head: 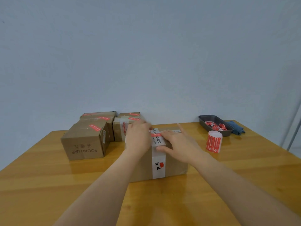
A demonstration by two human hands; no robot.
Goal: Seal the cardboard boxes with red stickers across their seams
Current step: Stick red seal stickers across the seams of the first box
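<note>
Stickers were the job, and one red sticker (156, 135) lay across the white tape seam of the near box (143, 165), mid-table. The left hand (138, 137) lay flat and open on the box top, its blurred fingers at one end of the sticker; the right hand (175, 142) was spread open, pressing the other end. A skewed or creased sticker looked the likeliest fault if either hand slid. Beyond stood four stickered boxes (84, 141), one sticker roll (214, 141), one tray (228, 132) of red scraps, one blue cloth (237, 128).
</note>
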